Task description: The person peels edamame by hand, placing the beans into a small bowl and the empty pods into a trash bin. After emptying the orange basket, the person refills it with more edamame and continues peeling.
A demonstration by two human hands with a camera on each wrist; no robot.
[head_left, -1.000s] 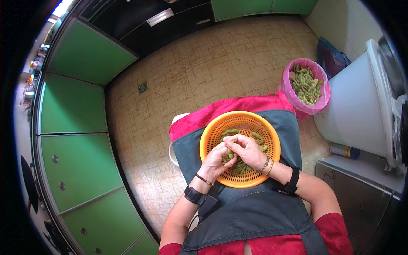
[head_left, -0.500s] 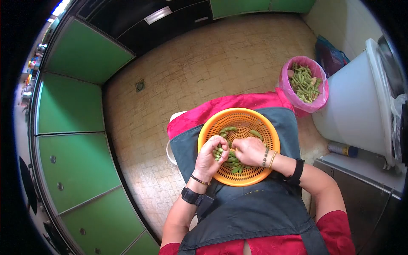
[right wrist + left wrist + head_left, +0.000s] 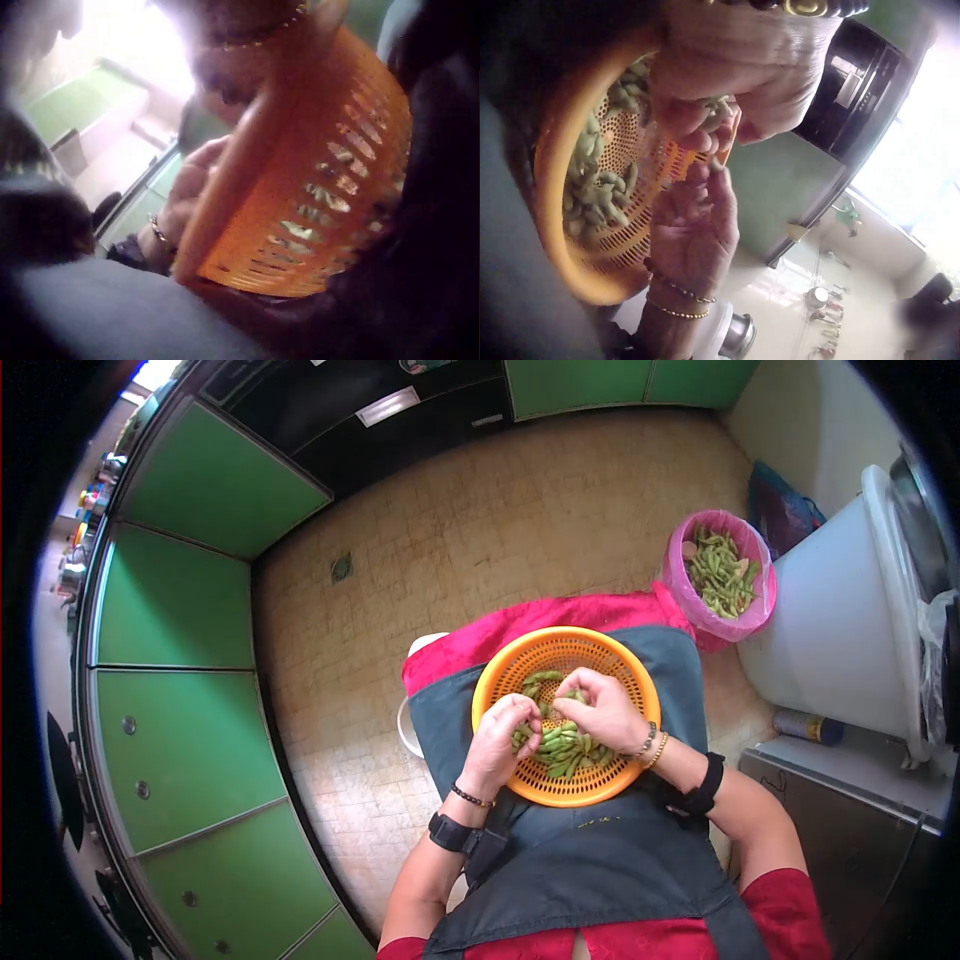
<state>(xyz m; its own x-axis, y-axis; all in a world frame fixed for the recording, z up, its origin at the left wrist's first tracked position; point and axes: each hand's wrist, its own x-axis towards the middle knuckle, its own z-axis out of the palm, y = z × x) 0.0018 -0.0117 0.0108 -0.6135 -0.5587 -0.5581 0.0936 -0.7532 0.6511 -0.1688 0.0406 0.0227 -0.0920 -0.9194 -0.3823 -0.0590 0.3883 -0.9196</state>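
Observation:
An orange plastic colander (image 3: 487, 675) sits on the person's lap, with green edamame pods (image 3: 568, 750) over its bottom. Above its left side the left hand (image 3: 497, 738) curls round several pods, which show at its fingers in the left wrist view as a small green bunch (image 3: 717, 112). The right hand (image 3: 612, 718) is over the colander's right half, its thumb and fingertips pinching a pod partly hidden by the fingers. In the left wrist view the two hands' fingertips are close together. The colander's wall (image 3: 270, 202) covers much of the right wrist view.
A pink bag-lined bin (image 3: 722, 628) of pods stands on the floor at the front right, beside a large white tub (image 3: 815, 610). A can (image 3: 808, 725) lies near a grey cabinet (image 3: 850, 780). Green cupboards (image 3: 180, 600) line the left side.
The hands were together over the colander, then the right hand reached down among the pods. Now it has risen with a pod at its fingertips; the left hand has turned more palm-down.

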